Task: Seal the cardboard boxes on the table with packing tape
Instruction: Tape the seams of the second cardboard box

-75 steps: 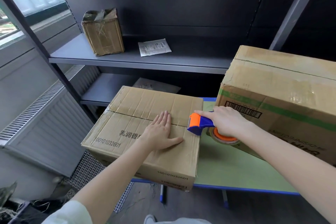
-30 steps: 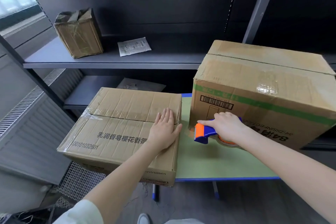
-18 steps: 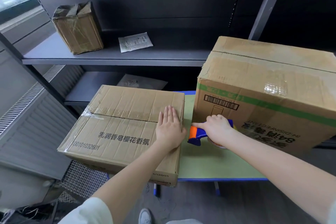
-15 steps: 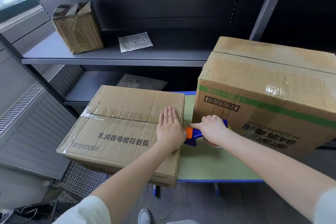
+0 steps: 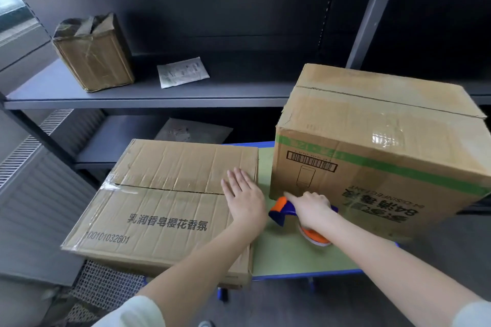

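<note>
Nearest the camera, two bare forearms in pale sleeves reached out over the near edge of the green table (image 5: 287, 255), which had a blue rim.

On the left end of the table, and overhanging it, lay the flat box (image 5: 164, 207) with black print on its near flap. The left hand (image 5: 245, 200) lay palm down on top of it, by the edge that faced the middle of the table. Its fingers were straight and held close together, and they covered the end of the seam between the flaps. Glossy clear tape showed at the seam's other end, off the table's left side.

In the middle of the table, in the gap between the two boxes, the right hand (image 5: 310, 211) was curled round the blue handle of the tape dispenser (image 5: 283, 211). The forefinger stretched along its top toward the orange head. The orange roll showed under the wrist, down against the table top.

The tall box (image 5: 372, 162) stood on the right part of the table, with a green stripe and a barcode on its near side. Its top flaps were closed, and a shiny patch of tape showed on them.

Behind the table stood a dark metal shelf (image 5: 148, 98). On it, up and to the left of the table, sat a small taped parcel (image 5: 94, 58) and a white packet (image 5: 183, 71). A grey envelope (image 5: 191, 131) lay on the lower board just behind the table.
</note>
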`<action>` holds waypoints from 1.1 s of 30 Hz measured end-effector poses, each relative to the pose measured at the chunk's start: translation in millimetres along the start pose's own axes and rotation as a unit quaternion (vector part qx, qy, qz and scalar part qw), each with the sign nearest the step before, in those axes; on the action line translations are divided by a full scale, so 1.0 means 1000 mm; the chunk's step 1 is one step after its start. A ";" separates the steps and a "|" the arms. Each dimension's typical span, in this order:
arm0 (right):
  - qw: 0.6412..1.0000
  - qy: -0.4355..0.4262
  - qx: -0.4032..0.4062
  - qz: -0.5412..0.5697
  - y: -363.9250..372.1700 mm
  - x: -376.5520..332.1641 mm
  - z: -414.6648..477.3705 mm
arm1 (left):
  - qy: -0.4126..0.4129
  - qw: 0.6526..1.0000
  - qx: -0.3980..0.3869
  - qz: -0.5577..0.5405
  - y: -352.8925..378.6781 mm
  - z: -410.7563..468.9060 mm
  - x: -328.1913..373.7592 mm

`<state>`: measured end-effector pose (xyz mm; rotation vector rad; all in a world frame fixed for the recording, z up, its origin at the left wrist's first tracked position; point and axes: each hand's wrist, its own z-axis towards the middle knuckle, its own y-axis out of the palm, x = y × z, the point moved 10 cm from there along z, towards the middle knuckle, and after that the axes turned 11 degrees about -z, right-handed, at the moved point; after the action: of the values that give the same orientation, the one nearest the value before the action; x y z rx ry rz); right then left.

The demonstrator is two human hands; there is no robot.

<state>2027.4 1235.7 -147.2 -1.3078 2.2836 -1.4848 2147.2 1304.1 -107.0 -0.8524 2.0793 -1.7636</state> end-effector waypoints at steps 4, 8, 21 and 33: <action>0.996 0.046 0.062 0.053 -0.016 0.007 -0.011 | -0.008 1.000 0.025 -0.003 -0.002 0.000 0.004; 0.988 0.051 0.090 0.115 -0.024 0.012 -0.025 | -0.003 0.999 0.032 -0.004 -0.001 0.001 0.004; 0.924 0.057 0.214 0.311 -0.068 0.027 -0.081 | 0.052 0.997 0.004 -0.051 0.003 0.001 -0.001; 0.822 0.046 0.491 0.283 -0.176 0.058 -0.168 | 0.184 0.981 0.000 -0.070 -0.001 -0.012 -0.001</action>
<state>2009.3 1284.9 97.6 -0.2304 1.2973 -1.9966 2141.3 1314.0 -103.4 -0.7312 2.2885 -2.1333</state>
